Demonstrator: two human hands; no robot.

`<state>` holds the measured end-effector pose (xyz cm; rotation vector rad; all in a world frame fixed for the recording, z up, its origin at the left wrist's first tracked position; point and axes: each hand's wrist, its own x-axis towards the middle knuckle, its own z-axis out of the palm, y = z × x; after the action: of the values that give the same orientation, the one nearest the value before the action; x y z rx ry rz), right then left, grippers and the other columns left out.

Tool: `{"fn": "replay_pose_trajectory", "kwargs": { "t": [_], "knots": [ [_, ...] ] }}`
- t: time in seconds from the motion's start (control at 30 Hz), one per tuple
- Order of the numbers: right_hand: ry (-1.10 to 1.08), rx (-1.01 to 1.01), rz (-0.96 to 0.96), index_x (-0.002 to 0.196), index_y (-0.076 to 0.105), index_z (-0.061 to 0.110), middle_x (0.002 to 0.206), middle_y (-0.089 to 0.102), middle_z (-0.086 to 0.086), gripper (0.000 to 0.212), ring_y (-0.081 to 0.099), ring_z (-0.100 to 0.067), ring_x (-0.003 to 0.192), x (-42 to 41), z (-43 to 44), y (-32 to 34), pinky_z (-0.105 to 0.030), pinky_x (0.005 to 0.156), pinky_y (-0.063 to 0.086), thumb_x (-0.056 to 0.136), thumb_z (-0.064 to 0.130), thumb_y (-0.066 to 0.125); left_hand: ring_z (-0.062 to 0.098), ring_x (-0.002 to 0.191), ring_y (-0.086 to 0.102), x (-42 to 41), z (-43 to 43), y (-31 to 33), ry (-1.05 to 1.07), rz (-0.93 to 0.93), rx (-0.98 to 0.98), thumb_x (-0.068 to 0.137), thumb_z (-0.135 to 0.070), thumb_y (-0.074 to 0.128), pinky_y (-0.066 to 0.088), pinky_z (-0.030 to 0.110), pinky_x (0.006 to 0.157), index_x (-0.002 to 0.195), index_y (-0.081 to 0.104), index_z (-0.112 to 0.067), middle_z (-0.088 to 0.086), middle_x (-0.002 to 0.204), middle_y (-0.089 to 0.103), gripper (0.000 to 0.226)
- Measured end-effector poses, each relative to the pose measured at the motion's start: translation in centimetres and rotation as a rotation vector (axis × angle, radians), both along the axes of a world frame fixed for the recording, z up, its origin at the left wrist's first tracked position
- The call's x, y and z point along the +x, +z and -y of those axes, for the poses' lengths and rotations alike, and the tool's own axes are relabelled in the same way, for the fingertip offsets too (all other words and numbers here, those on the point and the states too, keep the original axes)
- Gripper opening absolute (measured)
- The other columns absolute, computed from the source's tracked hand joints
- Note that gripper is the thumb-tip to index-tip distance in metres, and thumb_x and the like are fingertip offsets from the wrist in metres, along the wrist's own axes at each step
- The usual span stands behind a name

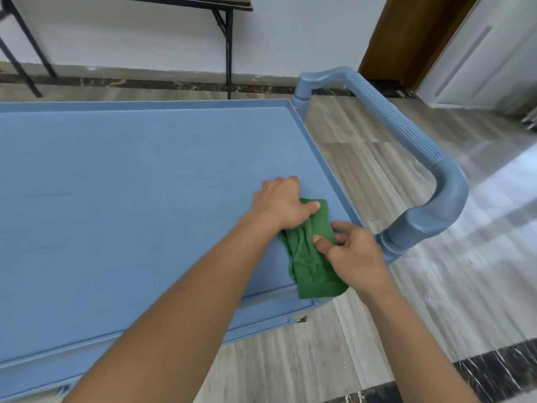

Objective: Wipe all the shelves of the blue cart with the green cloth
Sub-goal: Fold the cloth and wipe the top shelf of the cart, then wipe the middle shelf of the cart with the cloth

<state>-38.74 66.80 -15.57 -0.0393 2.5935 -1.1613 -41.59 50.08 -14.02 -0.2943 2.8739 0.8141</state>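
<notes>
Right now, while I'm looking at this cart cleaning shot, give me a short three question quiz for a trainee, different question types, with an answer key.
1. True or false: both the left hand and the right hand are on the green cloth.
2. Where on the blue cart's top shelf does the cloth lie? A: the near corner by the handle; B: the middle; C: the end far from the handle.
3. Fill in: the cloth is ____ (spread flat or bunched).

Key: 1 true; 2 A; 3 bunched.
</notes>
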Motion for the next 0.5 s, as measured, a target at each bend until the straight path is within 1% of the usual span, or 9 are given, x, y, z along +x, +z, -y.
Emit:
{"fn": "replay_pose_trajectory", "kwargs": {
  "t": [0.07,0.13,0.17,0.23,0.3,0.33,0.4,0.47,0.5],
  "knots": [
    [0.031,-0.092,0.039,0.095,0.072,0.022,0.082,0.077,0.007,0.018,0.073,-0.018,0.086,-0.1,-0.5,-0.1,-0.047,0.086,0.056,0.082,0.034,0.068,0.037,0.119,0.057,-1.1,-0.4,-0.6,-0.021,0.020,-0.057,0.090,-0.052,0.066,0.049,0.044,0.098,0.106,0.061,-0.015,0.013,0.121,0.066,0.040],
    [0.055,-0.128,-0.012,0.093,0.070,0.022,0.083,0.076,0.005,0.014,0.072,-0.018,0.085,0.4,-1.1,-0.4,-0.048,0.085,0.056,0.084,0.033,0.067,0.036,0.115,0.057,-0.5,-0.7,-0.8,-0.056,-0.015,-0.060,0.093,-0.047,0.064,0.049,0.044,0.096,0.105,0.063,-0.014,0.013,0.117,0.063,0.035],
    [0.058,-0.135,-0.070,0.094,0.068,0.023,0.084,0.075,0.005,0.012,0.071,-0.017,0.086,0.9,-1.5,-0.6,-0.048,0.084,0.056,0.086,0.032,0.067,0.034,0.110,0.056,0.2,-0.9,-0.9,-0.075,-0.046,-0.019,0.095,-0.045,0.061,0.048,0.042,0.092,0.105,0.062,-0.013,0.012,0.113,0.059,0.033],
    [0.051,-0.174,-0.169,0.099,0.061,0.025,0.088,0.072,0.006,0.013,0.069,-0.014,0.088,1.9,-2.0,-1.0,-0.048,0.084,0.055,0.090,0.034,0.065,0.024,0.095,0.058,1.7,-1.1,-0.6,-0.080,-0.135,0.122,0.098,-0.043,0.058,0.044,0.033,0.074,0.100,0.057,-0.017,0.001,0.098,0.058,0.026],
    [0.066,-0.312,-0.180,0.102,0.056,0.027,0.090,0.073,0.006,0.014,0.070,-0.013,0.087,2.8,-2.6,-1.2,-0.049,0.082,0.056,0.092,0.034,0.064,0.011,0.080,0.057,3.5,-1.7,0.4,-0.036,-0.261,0.240,0.098,-0.042,0.059,0.038,0.025,0.061,0.095,0.055,-0.022,-0.008,0.084,0.061,0.020],
    [0.081,-0.416,-0.160,0.105,0.056,0.026,0.091,0.074,0.004,0.016,0.072,-0.015,0.087,3.1,-2.8,-1.2,-0.049,0.081,0.057,0.093,0.031,0.064,0.008,0.077,0.058,4.3,-2.0,1.1,-0.028,-0.338,0.273,0.097,-0.041,0.061,0.039,0.024,0.062,0.094,0.056,-0.024,-0.009,0.082,0.062,0.018],
    [0.120,-0.669,-0.065,0.118,0.056,0.022,0.098,0.076,-0.003,0.026,0.074,-0.021,0.091,3.6,-3.6,-1.2,-0.044,0.078,0.061,0.094,0.020,0.066,0.011,0.076,0.060,5.8,-3.1,2.4,-0.060,-0.464,0.328,0.095,-0.040,0.063,0.045,0.030,0.067,0.093,0.058,-0.022,-0.008,0.082,0.065,0.018],
    [0.209,-0.869,0.017,0.129,0.056,0.015,0.108,0.075,-0.008,0.040,0.072,-0.024,0.100,3.5,-4.7,-1.0,-0.034,0.078,0.060,0.091,0.012,0.069,0.016,0.075,0.061,7.2,-4.0,3.8,-0.121,-0.530,0.409,0.094,-0.036,0.062,0.050,0.037,0.070,0.093,0.060,-0.017,-0.002,0.083,0.067,0.020],
    [0.270,-0.919,0.016,0.130,0.057,0.012,0.113,0.073,-0.010,0.043,0.070,-0.025,0.105,3.2,-5.3,-0.6,-0.033,0.081,0.059,0.089,0.014,0.071,0.018,0.075,0.060,7.7,-4.4,4.3,-0.150,-0.539,0.450,0.095,-0.034,0.063,0.051,0.039,0.070,0.094,0.060,-0.014,0.003,0.084,0.067,0.020]
  ]
}}
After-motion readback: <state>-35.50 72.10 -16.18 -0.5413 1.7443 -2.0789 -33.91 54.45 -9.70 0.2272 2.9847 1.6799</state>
